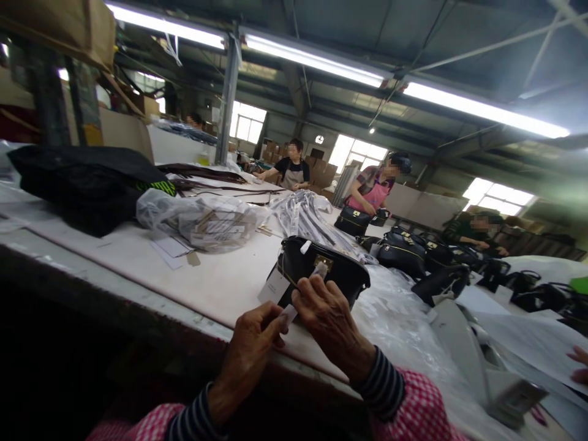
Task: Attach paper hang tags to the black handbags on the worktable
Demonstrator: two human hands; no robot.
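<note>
A black handbag [342, 269] with a gold clasp [324, 263] stands upright on the table in front of me. A white hang tag [274, 286] hangs at its left side. My left hand [252, 346] pinches a small whitish strip [289, 313] just below the bag. My right hand [328, 321] is against the bag's front, fingers curled just under the clasp. A pale, translucent piece [320, 269] shows above those fingers, over the clasp. What the right fingertips grip is hidden behind the hand.
Clear plastic sheeting [390, 312] lies to the right, beside a grey tape-dispenser-like device [478, 361]. Several black handbags [402, 251] stand beyond. Left are a plastic bag [206, 223] and a black cloth bag [87, 184]. Co-workers stand across; another person's hand [579, 364] shows at right.
</note>
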